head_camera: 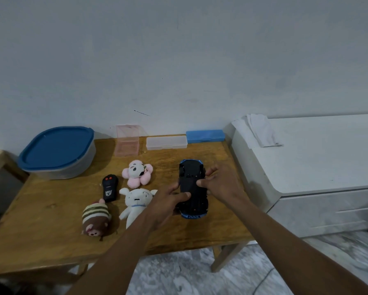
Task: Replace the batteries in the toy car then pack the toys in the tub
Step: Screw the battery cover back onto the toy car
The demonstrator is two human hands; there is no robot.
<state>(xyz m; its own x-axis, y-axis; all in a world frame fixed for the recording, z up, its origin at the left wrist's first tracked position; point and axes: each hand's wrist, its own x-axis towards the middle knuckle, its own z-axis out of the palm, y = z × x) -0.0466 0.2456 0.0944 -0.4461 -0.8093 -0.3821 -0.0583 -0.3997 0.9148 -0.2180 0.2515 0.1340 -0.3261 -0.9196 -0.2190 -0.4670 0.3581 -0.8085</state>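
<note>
A blue toy car (192, 184) is turned upside down above the wooden table (51, 241), its black underside facing me. My left hand (168, 203) grips its near left side, thumb on the underside. My right hand (218, 184) holds its right side, thumb pressing the middle of the underside. A grey tub with a blue lid (57, 153) stands closed at the back left. On the table lie a black remote (110, 187), a pink flower plush (137, 173), a white dog plush (136, 204) and a striped brown plush (95, 219).
A pink clear box (127, 143), a clear flat case (166, 142) and a blue case (205, 136) line the table's back edge by the wall. A white cabinet (317, 167) stands close to the table's right side. Marble floor lies below the front edge.
</note>
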